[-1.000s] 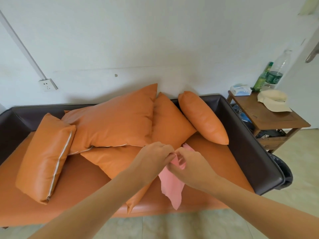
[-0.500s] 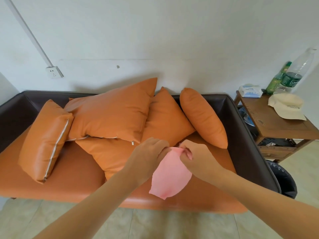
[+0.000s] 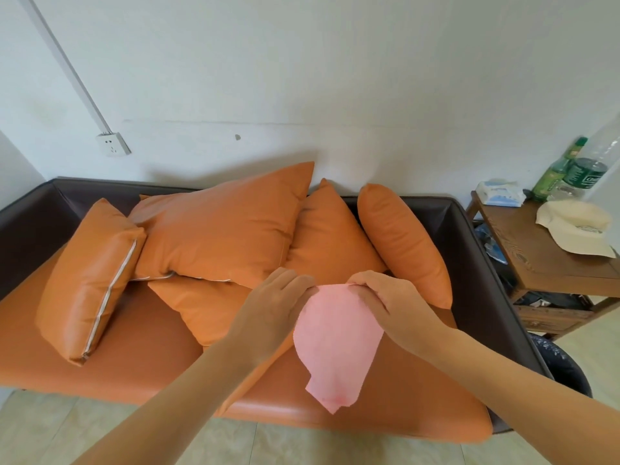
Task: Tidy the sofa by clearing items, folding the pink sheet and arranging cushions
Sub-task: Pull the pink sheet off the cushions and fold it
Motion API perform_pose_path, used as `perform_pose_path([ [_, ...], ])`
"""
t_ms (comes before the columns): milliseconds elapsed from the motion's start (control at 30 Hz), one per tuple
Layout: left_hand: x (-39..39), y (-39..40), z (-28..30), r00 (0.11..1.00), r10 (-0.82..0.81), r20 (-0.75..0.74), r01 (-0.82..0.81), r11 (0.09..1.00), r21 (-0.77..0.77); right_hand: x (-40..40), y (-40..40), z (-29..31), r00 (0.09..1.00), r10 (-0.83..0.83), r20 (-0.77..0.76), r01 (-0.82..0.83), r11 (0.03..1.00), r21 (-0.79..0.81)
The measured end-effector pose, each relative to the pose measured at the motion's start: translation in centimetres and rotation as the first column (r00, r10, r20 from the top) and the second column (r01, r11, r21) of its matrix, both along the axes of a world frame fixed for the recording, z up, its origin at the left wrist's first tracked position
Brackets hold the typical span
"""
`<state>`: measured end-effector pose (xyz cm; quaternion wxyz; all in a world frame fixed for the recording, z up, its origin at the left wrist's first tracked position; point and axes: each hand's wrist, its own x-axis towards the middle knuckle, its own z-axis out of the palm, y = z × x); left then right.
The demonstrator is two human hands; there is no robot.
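Now both hands pinch pink sheet [image 3: 335, 344] — left hand [image 3: 278, 307], right hand [image 3: 385, 310].

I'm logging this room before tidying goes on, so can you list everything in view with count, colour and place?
sofa: 1, orange seat with dark brown frame, against the wall
cushions: 5, orange, piled along the sofa back
pink sheet: 1, pink, hanging over the seat
side table: 1, brown wood, right of the sofa
cap: 1, cream, on the table
tissue pack: 1, white and blue, table's back corner
bottles: 2, one green, one clear, at the table's back
wall socket: 1, white, wall at left
bin: 1, black, on the floor by the sofa's right end
left hand: pinches the sheet's top edge
right hand: pinches the top edge too
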<state>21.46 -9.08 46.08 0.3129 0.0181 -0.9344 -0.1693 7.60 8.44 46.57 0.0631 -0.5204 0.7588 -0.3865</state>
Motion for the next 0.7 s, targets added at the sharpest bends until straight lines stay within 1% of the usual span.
perform_pose_path([
  [67,-0.1,-0.2,0.0,1.000,0.008,-0.005,-0.008,0.998,0.070,-0.5,-0.3,0.3,1.000,0.003,-0.010,-0.003,1.000,-0.005],
  [100,-0.1,-0.2,0.0,1.000,0.018,-0.013,-0.017,0.997,0.073,-0.7,-0.5,0.6,0.999,-0.001,-0.034,0.001,1.000,-0.021],
  [167,-0.2,-0.5,0.5,0.998,0.037,-0.044,-0.036,0.999,0.037,-1.1,-0.9,1.2,0.996,0.000,-0.094,-0.007,0.997,-0.073],
  [233,-0.3,-1.2,1.2,0.997,0.015,-0.081,-0.016,1.000,-0.012,-1.4,-1.0,1.9,0.993,0.044,-0.109,-0.056,0.992,-0.113],
  [300,-0.4,-1.9,1.8,0.992,-0.051,-0.113,0.043,0.996,-0.080,-1.7,-1.0,2.5,0.988,0.100,-0.120,-0.114,0.986,-0.119],
  [367,-0.4,-2.4,2.3,0.983,-0.140,-0.120,0.127,0.985,-0.113,-2.0,-0.7,2.9,0.978,0.135,-0.158,-0.157,0.978,-0.136],
  [467,-0.2,-2.8,2.9,0.958,-0.281,-0.065,0.274,0.957,-0.097,-2.2,-0.1,3.1,0.967,0.163,-0.194,-0.199,0.963,-0.182],
  [533,-0.2,-2.9,3.3,0.942,-0.334,-0.037,0.330,0.940,-0.085,-2.4,0.2,3.1,0.963,0.167,-0.213,-0.212,0.955,-0.207],
  [600,-0.6,-2.8,3.8,0.935,-0.353,-0.033,0.350,0.934,-0.066,-2.7,0.4,3.3,0.966,0.169,-0.198,-0.211,0.952,-0.220],
  [700,-1.3,-2.1,4.2,0.943,-0.332,-0.040,0.330,0.943,-0.040,-3.1,0.5,3.7,0.982,0.165,-0.088,-0.181,0.960,-0.215],
])
